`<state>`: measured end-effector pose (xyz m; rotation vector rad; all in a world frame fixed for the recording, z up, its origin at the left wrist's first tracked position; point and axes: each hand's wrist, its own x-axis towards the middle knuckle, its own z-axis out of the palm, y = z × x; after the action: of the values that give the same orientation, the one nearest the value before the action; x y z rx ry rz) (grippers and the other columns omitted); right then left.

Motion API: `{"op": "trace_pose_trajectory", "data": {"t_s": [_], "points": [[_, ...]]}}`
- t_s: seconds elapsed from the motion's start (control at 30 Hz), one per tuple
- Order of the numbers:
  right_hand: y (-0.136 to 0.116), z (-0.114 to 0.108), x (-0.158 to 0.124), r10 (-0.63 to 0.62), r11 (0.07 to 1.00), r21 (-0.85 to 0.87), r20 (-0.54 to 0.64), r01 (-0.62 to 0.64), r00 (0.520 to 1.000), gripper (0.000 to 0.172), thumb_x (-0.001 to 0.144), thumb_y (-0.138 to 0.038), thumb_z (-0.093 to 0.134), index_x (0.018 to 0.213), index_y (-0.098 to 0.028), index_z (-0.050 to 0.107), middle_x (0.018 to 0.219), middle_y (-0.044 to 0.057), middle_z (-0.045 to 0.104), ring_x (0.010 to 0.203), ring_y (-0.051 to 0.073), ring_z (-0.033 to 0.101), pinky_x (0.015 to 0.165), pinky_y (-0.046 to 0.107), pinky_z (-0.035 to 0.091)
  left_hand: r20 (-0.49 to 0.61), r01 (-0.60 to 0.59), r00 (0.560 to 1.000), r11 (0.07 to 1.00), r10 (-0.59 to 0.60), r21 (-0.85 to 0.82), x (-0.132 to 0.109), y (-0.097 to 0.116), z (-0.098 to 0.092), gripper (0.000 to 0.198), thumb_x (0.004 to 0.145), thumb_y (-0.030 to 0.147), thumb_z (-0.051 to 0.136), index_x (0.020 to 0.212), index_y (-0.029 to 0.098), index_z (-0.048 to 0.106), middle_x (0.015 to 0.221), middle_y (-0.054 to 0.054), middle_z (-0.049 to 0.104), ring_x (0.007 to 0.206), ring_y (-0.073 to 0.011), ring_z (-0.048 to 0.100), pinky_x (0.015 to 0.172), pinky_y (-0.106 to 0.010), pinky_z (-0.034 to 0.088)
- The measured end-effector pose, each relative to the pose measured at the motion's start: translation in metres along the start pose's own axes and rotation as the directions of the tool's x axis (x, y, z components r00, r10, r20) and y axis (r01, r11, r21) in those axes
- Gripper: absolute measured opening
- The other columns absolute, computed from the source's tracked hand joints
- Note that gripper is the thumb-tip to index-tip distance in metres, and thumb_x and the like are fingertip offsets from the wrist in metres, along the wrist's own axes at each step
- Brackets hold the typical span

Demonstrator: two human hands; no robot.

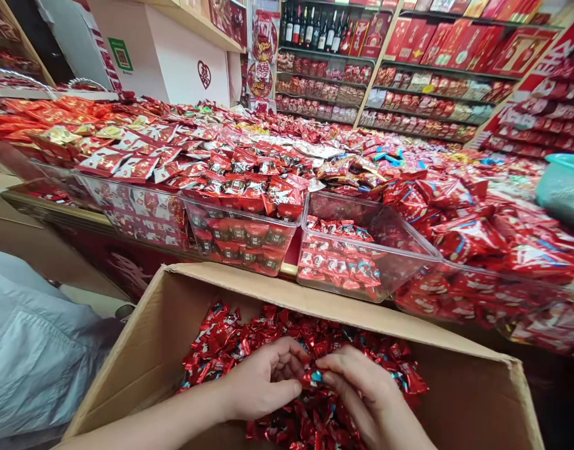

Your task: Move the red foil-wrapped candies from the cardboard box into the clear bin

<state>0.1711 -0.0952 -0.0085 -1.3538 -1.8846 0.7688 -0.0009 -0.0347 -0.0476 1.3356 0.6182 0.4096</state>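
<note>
Both hands are down inside an open cardboard box (174,325), over a loose heap of small red wrapped candies (310,425) with some blue on the wrappers. My left hand (263,381) is cupped, its fingers curled inward and its thumb toward the middle; what lies inside the curl is hidden. Facing it, my right hand (366,387) has thumb and fingers closed on a red and blue wrapped candy (315,377). This candy sits in the narrow gap between the two hands, near the left fingertips.
Beyond the box stands a clear plastic bin (338,262) partly filled with similar candies. A fuller bin (242,240) of dark-and-red packets is beside it. Heaped sweets cover the counter behind. At right is a teal basket (566,187); at left, a person's grey-blue clothing (29,344).
</note>
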Motion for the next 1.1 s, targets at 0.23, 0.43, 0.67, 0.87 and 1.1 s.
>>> {"op": "trace_pose_trajectory", "data": {"t_s": [0.23,0.43,0.67,0.87,1.1], "points": [[-0.057,-0.119,0.070,-0.286,0.797,-0.604,-0.389,-0.008,0.876,0.018,0.078,-0.025,0.041,0.088,-0.031,0.055,0.091,0.001,0.058,0.086,0.019,0.053,0.077,0.029,0.040,-0.010,0.092,0.996,0.985,-0.092,0.146,0.001,-0.005,-0.002,0.018,0.067,0.016,0.048,0.085,0.014,0.050,0.069,0.002,0.051,0.064,-0.0095,0.044,0.060,-0.021,0.036],[-0.010,-0.152,0.171,0.279,0.632,-0.756,0.013,-0.173,0.960,0.018,0.068,-0.020,0.050,0.080,-0.019,0.063,0.080,0.002,0.065,0.075,0.018,0.057,0.068,0.025,0.041,0.016,0.107,0.992,0.913,-0.123,0.393,0.000,-0.021,-0.009,0.019,0.070,0.018,0.045,0.088,0.017,0.053,0.067,0.003,0.050,0.062,-0.0101,0.044,0.056,-0.019,0.036],[0.020,-0.122,0.188,0.442,0.706,-0.704,0.349,-0.080,0.826,0.017,0.059,-0.012,0.051,0.066,-0.018,0.065,0.060,-0.002,0.064,0.059,0.014,0.056,0.046,0.018,0.038,0.062,0.071,0.990,0.819,-0.129,0.569,-0.002,-0.039,-0.018,0.024,0.071,0.016,0.042,0.091,0.022,0.054,0.077,0.001,0.059,0.064,-0.0124,0.052,0.054,-0.018,0.039],[0.023,-0.123,0.183,0.468,0.659,-0.743,0.283,-0.117,0.837,0.014,0.058,-0.014,0.052,0.066,-0.019,0.063,0.060,0.000,0.063,0.055,0.014,0.055,0.042,0.019,0.036,0.082,0.057,0.987,0.776,-0.138,0.629,-0.004,-0.039,-0.018,0.022,0.073,0.020,0.044,0.091,0.024,0.054,0.079,0.002,0.060,0.067,-0.0135,0.054,0.055,-0.019,0.040],[0.019,-0.124,0.181,0.517,0.612,-0.772,0.226,-0.172,0.826,0.008,0.056,-0.017,0.058,0.062,-0.020,0.061,0.063,0.001,0.063,0.059,0.017,0.057,0.042,0.020,0.036,0.066,0.039,0.988,0.636,-0.141,0.771,-0.006,-0.031,-0.018,0.020,0.073,0.023,0.045,0.091,0.026,0.055,0.084,0.000,0.058,0.074,-0.0178,0.053,0.061,-0.024,0.041]]}}
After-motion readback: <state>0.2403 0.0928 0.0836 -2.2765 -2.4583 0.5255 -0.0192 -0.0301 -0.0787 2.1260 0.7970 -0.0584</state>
